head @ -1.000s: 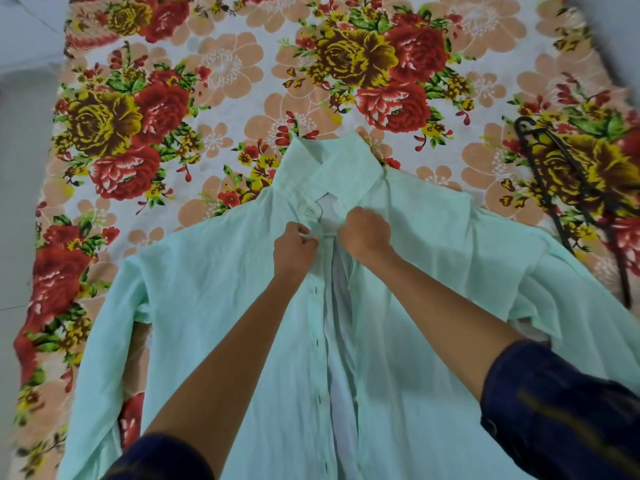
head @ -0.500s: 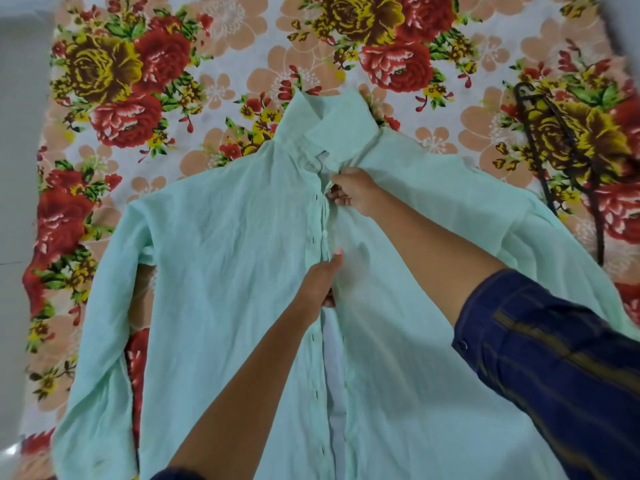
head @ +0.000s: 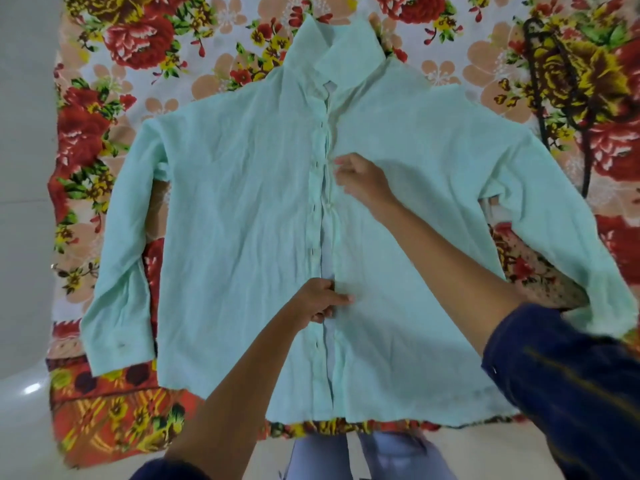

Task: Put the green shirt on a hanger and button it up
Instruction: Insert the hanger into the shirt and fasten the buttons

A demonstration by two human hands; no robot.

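The pale green shirt [head: 242, 209] lies flat, front up, on a floral sheet, collar at the far end and sleeves spread out. Its front is closed near the collar and gapes lower down, where white lining shows. My left hand [head: 320, 299] pinches the left placket edge in the lower half of the shirt. My right hand [head: 362, 181] is higher up, its fingers curled on the edge of the right front panel beside the placket. A black hanger [head: 557, 81] lies on the sheet past the right shoulder, apart from the shirt.
The floral sheet [head: 114, 46] covers a bed whose near edge runs just below the shirt hem. Pale floor [head: 24, 237] lies to the left. My legs in light trousers [head: 388, 455] stand at the bed's near edge.
Both hands have moved down the shirt front from the collar, the left furthest. The view has shifted back, so the whole shirt and its hem now show.
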